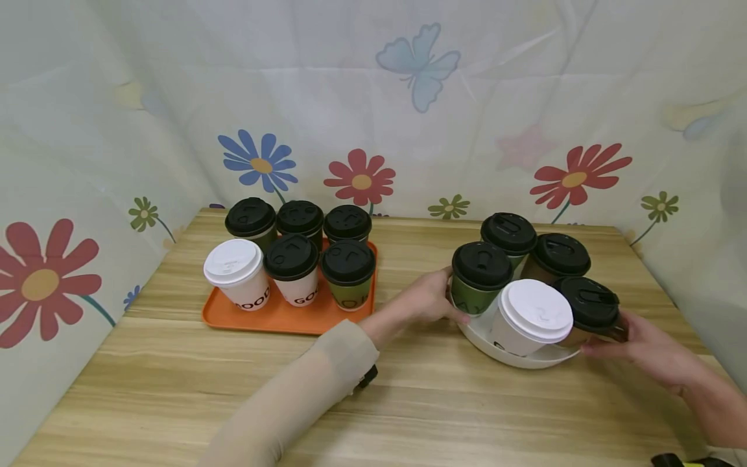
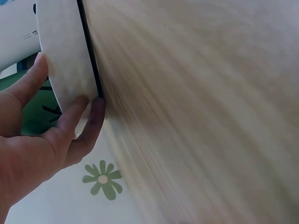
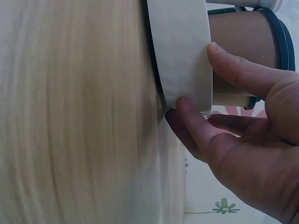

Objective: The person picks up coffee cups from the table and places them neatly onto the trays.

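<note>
On the right of the head view, a round white tray (image 1: pixel 521 361) carries several lidded paper cups. A green cup (image 1: pixel 475 297) with a black lid stands at its left, a white cup (image 1: pixel 528 318) with a white lid at its front, and a brown cup (image 1: pixel 583 308) with a black lid at its right. My left hand (image 1: pixel 430 297) grips the tray's left side; in the left wrist view its thumb is at the rim and fingertips reach the base. From the right side my right hand (image 1: pixel 650 350) holds the tray likewise, thumb over the rim beside a brown cup (image 3: pixel 238 51).
An orange rectangular tray (image 1: pixel 262 320) on the left holds several lidded cups in two rows, among them a white-lidded cup (image 1: pixel 238 275). Both trays are over a wooden table (image 1: pixel 443 408). Behind it hangs a flower-printed cloth (image 1: pixel 327 97).
</note>
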The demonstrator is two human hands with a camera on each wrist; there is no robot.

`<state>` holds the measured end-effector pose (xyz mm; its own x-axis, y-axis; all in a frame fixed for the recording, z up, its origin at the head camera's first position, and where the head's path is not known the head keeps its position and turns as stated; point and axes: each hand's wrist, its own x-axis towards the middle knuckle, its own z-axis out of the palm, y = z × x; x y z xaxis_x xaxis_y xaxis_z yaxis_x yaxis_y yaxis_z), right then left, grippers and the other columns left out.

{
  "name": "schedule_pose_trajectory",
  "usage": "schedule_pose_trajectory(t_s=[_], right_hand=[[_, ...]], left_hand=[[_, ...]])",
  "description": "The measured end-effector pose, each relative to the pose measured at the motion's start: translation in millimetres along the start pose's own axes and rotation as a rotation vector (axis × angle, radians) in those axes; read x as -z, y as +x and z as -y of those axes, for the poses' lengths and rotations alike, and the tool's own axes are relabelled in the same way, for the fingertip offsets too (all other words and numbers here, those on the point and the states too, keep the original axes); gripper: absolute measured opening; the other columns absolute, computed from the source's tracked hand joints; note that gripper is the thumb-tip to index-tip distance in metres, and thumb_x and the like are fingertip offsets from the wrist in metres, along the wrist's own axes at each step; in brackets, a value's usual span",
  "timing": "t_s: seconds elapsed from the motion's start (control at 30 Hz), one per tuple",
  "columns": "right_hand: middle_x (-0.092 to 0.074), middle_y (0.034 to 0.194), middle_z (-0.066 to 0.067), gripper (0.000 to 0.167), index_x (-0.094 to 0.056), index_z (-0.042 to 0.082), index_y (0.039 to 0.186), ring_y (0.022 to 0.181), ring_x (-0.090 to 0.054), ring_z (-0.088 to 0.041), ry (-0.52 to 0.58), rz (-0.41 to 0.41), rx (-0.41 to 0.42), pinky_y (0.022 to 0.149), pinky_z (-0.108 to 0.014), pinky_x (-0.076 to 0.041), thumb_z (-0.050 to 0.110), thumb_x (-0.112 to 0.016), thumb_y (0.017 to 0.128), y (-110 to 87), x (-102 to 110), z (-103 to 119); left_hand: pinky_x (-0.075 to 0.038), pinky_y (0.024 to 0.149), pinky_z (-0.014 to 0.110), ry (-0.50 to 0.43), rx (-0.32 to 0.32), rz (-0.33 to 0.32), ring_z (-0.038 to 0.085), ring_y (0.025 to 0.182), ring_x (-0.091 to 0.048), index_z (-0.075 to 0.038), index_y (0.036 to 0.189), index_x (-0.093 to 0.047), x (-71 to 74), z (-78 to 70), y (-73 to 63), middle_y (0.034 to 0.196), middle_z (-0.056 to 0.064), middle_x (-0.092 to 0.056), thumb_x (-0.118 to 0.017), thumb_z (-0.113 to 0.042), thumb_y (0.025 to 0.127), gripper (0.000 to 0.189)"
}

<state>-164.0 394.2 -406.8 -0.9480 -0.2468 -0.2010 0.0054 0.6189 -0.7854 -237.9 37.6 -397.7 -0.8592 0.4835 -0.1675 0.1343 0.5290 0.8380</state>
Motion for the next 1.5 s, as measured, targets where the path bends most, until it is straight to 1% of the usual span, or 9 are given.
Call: schedule_pose_trajectory(t_s=[0.73, 0.87, 0.97, 1.03, 1.1, 1.2, 1.33, 1.43, 1.5], right_hand=[[-0.046, 0.141, -0.035, 0.074, -0.027, -0.018, 0.147, 0.102, -0.050, 0.013, -0.009, -0.020, -0.009, 0.080, -0.020, -0.052, 0.008, -0.073, 0.096, 1.5, 10.1, -12.8], [-0.042, 0.144, -0.038, 0.077, -0.027, -0.017, 0.149, 0.116, -0.056, -0.011, -0.058, -0.029, -0.023, 0.078, -0.020, -0.051, 0.016, -0.073, 0.097, 2.3, 10.1, -12.5], [-0.040, 0.144, -0.039, 0.079, -0.027, -0.016, 0.149, 0.124, -0.049, -0.041, -0.106, -0.041, -0.045, 0.076, -0.021, -0.049, 0.023, -0.073, 0.098, -1.0, 11.1, -6.2], [-0.040, 0.144, -0.038, 0.080, -0.028, -0.015, 0.149, 0.122, -0.050, -0.040, -0.145, -0.079, -0.037, 0.075, -0.019, -0.047, 0.024, -0.075, 0.096, -3.6, 13.1, -2.8], [-0.038, 0.143, -0.041, 0.081, -0.028, -0.017, 0.147, 0.121, -0.045, -0.054, -0.184, -0.117, -0.017, 0.073, -0.015, -0.044, 0.022, -0.077, 0.095, -5.8, 15.9, 2.0], [-0.038, 0.140, -0.044, 0.079, -0.027, -0.019, 0.147, 0.117, -0.047, -0.058, -0.241, -0.182, 0.037, 0.070, -0.013, -0.044, 0.011, -0.077, 0.093, -5.8, 20.1, 4.0], [-0.036, 0.135, -0.048, 0.072, -0.024, -0.023, 0.146, 0.113, -0.044, -0.067, -0.328, -0.241, 0.075, 0.079, -0.046, -0.058, -0.005, -0.069, 0.093, -7.5, 23.6, 13.5], [-0.038, 0.132, -0.049, 0.059, -0.029, -0.023, 0.144, 0.110, -0.045, -0.067, -0.398, -0.304, 0.087, 0.083, -0.072, -0.046, -0.005, -0.062, 0.098, -9.8, 22.4, 24.2], [-0.041, 0.131, -0.049, 0.050, -0.034, -0.023, 0.142, 0.109, -0.047, -0.067, -0.431, -0.347, 0.098, 0.083, -0.074, -0.044, 0.001, -0.056, 0.104, -10.5, 21.0, 31.7]], left_hand=[[-0.048, 0.085, 0.024, 0.088, -0.059, -0.015, 0.013, 0.096, -0.059, -0.007, 0.151, -0.045, -7.3, 0.6, 10.7, 0.109, 0.003, -0.067, -0.092, -0.025, 0.079, 0.088], [-0.045, 0.101, 0.026, 0.129, -0.058, -0.012, 0.014, 0.120, -0.057, -0.003, 0.154, -0.040, -2.9, 3.1, 5.3, 0.134, 0.009, -0.063, -0.088, -0.031, 0.085, 0.088], [-0.042, 0.108, 0.031, 0.176, -0.055, -0.020, 0.020, 0.134, -0.052, 0.000, 0.159, -0.028, 3.7, 4.9, -1.2, 0.149, 0.017, -0.052, -0.083, -0.035, 0.089, 0.096], [-0.044, 0.108, 0.032, 0.198, -0.060, -0.032, 0.023, 0.134, -0.052, 0.001, 0.161, -0.021, 9.2, 4.9, -6.2, 0.150, 0.020, -0.050, -0.080, -0.036, 0.092, 0.098], [-0.046, 0.105, 0.033, 0.232, -0.088, -0.047, 0.025, 0.130, -0.055, 0.001, 0.161, -0.024, 15.7, 3.7, -11.9, 0.148, 0.020, -0.051, -0.078, -0.035, 0.094, 0.094], [-0.049, 0.101, 0.033, 0.259, -0.127, -0.061, 0.027, 0.126, -0.057, 0.000, 0.159, -0.031, 26.4, -0.7, -22.2, 0.146, 0.019, -0.051, -0.076, -0.034, 0.095, 0.085], [-0.050, 0.099, 0.034, 0.268, -0.181, -0.062, 0.028, 0.126, -0.056, -0.004, 0.156, -0.040, 42.9, -7.7, -39.3, 0.144, 0.017, -0.050, -0.073, -0.034, 0.098, 0.074], [-0.049, 0.100, 0.036, 0.257, -0.207, -0.060, 0.027, 0.127, -0.054, -0.008, 0.154, -0.044, 56.0, -12.5, -55.4, 0.145, 0.014, -0.049, -0.071, -0.034, 0.099, 0.067], [-0.049, 0.101, 0.037, 0.265, -0.226, -0.076, 0.025, 0.127, -0.054, -0.011, 0.153, -0.047, 64.9, -14.5, -65.4, 0.145, 0.011, -0.051, -0.071, -0.034, 0.099, 0.063]])
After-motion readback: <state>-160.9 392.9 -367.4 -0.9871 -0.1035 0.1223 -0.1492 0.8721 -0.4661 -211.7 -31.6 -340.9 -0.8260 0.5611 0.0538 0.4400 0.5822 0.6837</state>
